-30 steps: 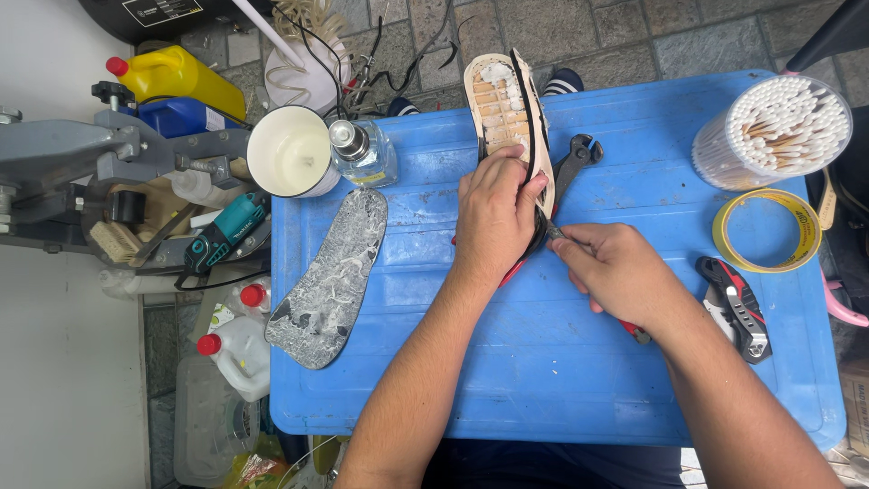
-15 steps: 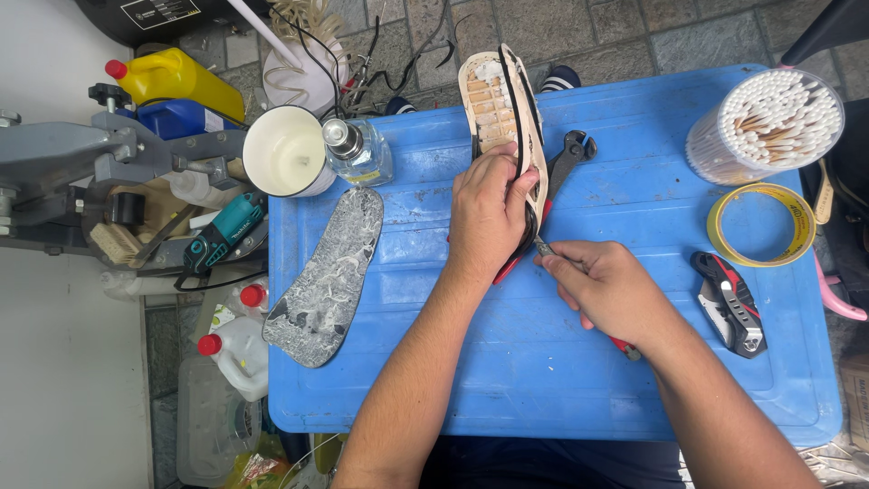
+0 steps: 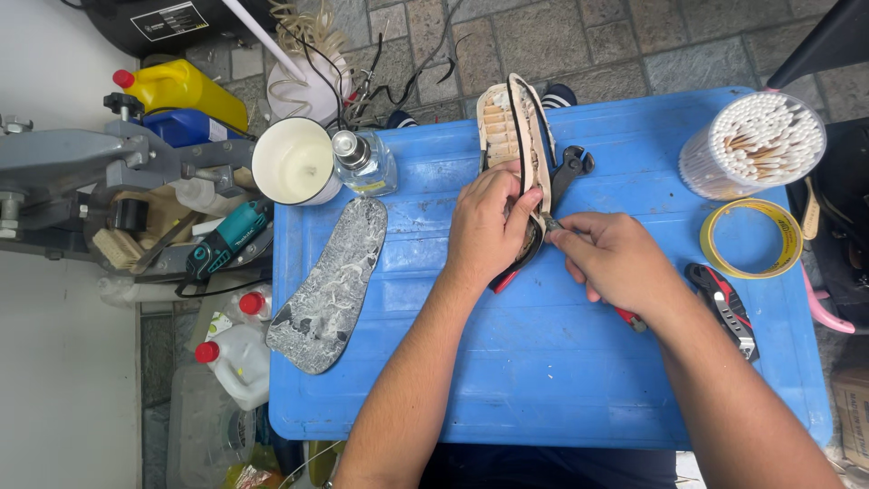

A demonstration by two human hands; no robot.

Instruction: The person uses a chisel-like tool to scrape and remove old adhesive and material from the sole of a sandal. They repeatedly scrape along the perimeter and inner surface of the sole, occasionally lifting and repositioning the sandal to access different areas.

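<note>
A shoe [image 3: 511, 127] stands on its side at the back middle of the blue table [image 3: 561, 380], its pale ribbed inside facing left. My left hand [image 3: 489, 226] grips the shoe's near end. My right hand [image 3: 615, 258] holds a thin tool with a red handle [image 3: 631, 317], its tip at the shoe's edge by my left fingers. Black pliers with red grips [image 3: 570, 167] lie under the shoe, partly hidden by my hands. A grey mottled insole [image 3: 330, 285] lies flat to the left.
A white cup [image 3: 294, 163] and a small clear bottle [image 3: 362, 163] stand at the table's back left. A tub of cotton swabs [image 3: 756, 145], a yellow tape roll [image 3: 751, 240] and a red-black cutter [image 3: 724, 308] sit on the right. Bottles and a teal power tool [image 3: 226, 240] crowd the left.
My right hand has moved up and left, bringing the tool tip to the shoe's edge. My left hand has kept its grip on the shoe.
</note>
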